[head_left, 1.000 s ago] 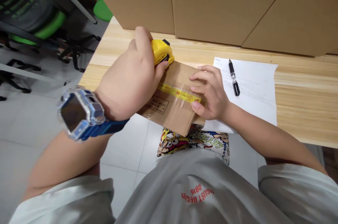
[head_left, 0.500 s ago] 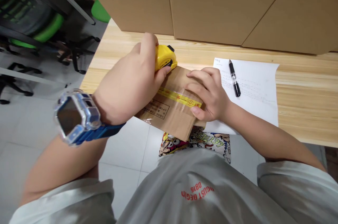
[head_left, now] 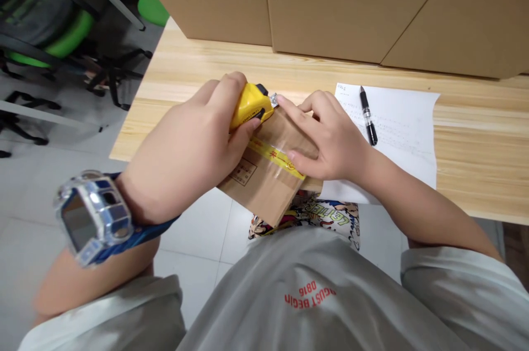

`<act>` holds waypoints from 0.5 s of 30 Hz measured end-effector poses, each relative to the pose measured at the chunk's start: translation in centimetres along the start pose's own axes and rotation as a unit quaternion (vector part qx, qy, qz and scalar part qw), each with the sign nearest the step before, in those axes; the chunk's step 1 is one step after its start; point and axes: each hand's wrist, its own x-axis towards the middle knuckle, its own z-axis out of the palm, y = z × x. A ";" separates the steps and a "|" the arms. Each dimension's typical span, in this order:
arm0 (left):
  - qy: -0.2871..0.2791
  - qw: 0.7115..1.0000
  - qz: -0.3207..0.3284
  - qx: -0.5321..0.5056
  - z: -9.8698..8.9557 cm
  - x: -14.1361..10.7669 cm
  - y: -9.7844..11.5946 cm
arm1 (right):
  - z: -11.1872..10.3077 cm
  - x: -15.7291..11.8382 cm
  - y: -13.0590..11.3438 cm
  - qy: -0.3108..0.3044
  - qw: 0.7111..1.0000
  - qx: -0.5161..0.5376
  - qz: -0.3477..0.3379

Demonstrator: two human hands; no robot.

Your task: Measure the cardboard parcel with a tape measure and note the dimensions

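Observation:
My left hand (head_left: 194,133) is closed around a yellow tape measure (head_left: 247,106), which sits over the far left corner of a small brown cardboard box (head_left: 264,194). A short metal hook end of its blade (head_left: 274,100) sticks out to the right. My right hand (head_left: 334,139) holds the right side of the box, its thumb on the yellow printed tape strip (head_left: 268,154) and its index finger stretched out to touch the hook. The other right fingers are curled and partly hidden. Tilted, the box overhangs the table's near edge.
On the wooden table (head_left: 475,158), a written sheet of paper (head_left: 405,125) lies right of my hands with a black pen (head_left: 367,115) on it. Large cardboard boxes (head_left: 322,4) stand along the back. Chairs with green seats (head_left: 74,37) are at far left.
My right index finger has moved from the box to the tape measure's hook, which now shows. The left hand has shifted slightly left and nearer with the tape measure.

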 end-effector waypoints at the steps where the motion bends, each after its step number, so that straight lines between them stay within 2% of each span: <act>1: 0.003 1.000 0.003 -0.003 0.0 -0.2 -0.1 | -0.2 0.1 -0.1 -0.010 1.000 0.010 0.008; 8: 0.015 1.000 0.017 0.009 0.3 -0.9 -0.1 | -2.1 1.0 -0.6 -0.141 0.977 0.094 0.127; 11: 0.023 0.999 0.021 0.023 0.3 -1.5 0.1 | -2.6 1.3 -0.8 -0.164 0.970 0.098 0.151; 15: 0.072 0.992 0.038 0.091 0.1 -3.3 0.6 | -3.0 1.5 -1.3 -0.186 0.965 0.090 0.160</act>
